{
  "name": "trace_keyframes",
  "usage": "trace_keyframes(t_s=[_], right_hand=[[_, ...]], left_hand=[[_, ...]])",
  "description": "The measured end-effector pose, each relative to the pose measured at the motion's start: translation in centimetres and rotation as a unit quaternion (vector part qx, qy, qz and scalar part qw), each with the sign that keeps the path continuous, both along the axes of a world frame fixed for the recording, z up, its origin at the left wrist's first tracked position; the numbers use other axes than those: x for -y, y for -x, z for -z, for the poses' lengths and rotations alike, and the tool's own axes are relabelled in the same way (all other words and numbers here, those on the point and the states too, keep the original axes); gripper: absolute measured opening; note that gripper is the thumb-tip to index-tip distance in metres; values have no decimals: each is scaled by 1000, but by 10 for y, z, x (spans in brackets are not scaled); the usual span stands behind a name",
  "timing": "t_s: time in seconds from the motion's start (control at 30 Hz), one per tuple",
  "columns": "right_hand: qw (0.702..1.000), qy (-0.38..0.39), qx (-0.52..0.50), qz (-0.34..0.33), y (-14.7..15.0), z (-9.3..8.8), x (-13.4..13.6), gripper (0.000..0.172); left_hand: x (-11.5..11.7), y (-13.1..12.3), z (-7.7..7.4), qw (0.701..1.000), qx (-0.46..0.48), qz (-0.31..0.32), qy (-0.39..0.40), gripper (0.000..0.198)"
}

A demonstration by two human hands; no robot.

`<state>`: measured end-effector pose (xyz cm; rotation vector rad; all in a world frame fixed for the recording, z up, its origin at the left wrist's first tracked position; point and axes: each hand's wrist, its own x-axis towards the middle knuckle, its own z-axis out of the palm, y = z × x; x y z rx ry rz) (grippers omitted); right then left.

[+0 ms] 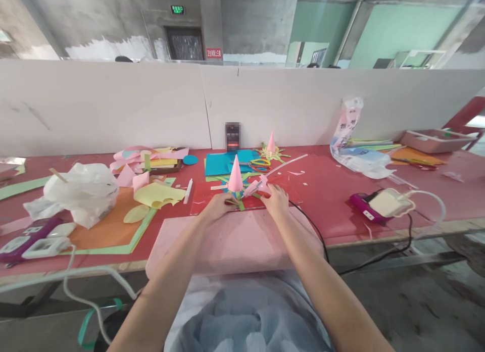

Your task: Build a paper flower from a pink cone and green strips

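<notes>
A pink paper cone (235, 176) stands upright on a base of blue and green paper strips, on a red sheet (197, 200). My left hand (220, 206) is closed on a green paper strip (241, 204) at the near left edge of that base. Right of the cone, my right hand (276, 199) has its fingers bent around the rear of a pink glue gun (257, 185), whose nozzle points left toward the strips. Behind, a second pink cone (271, 143) stands on green and yellow strips.
Yellow-handled scissors (259, 163) lie on blue paper (215, 164). A white plastic bag (81, 190) and coloured paper are at the left. Purple power strips (366, 208) sit on both sides. A black cable (311, 221) runs right of the pink cushion (235, 241).
</notes>
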<state>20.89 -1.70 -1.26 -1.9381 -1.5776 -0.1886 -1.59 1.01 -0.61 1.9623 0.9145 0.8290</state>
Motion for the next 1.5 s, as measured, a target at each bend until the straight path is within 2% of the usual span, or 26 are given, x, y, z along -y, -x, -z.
trace_keyframes(t_s=[0.17,0.3,0.37,0.5,0.57,0.63,0.77,0.93,1.13,1.3,1.5], right_hand=[[999,-7,-35,16,1,-1,0,40],[997,-28,-71,26,0,-1,1,40],[996,-31,-81,25,-1,-1,1,40],[995,-32,-95,24,-2,-1,0,41],[993,-41,-107,28,-3,0,0,41],[990,-52,-123,38,-4,1,-1,41],[984,-56,-157,56,-5,1,-1,45],[986,-36,-159,34,-3,-1,0,44],[985,-37,-167,33,-3,-2,-1,48],[985,-34,-164,33,-3,-1,-1,47],[985,-46,-162,37,-2,-2,0,46]], left_hand=[[1,-2,-2,1000,5,-3,-7,12],[2,-5,-7,998,-4,-28,-54,12],[1,-5,-9,995,-13,-50,-80,17],[-7,-2,-5,986,-8,-114,-123,40],[-10,0,-3,978,-9,-151,-143,40],[-11,1,-2,971,-14,-175,-160,32],[-7,-2,-3,971,-50,-158,-170,20],[-1,-7,-4,972,-76,-105,-196,17],[5,-16,-5,970,-97,-81,-209,14],[8,-18,-4,969,-136,-87,-189,21],[6,-18,-3,964,-152,-137,-169,33]])
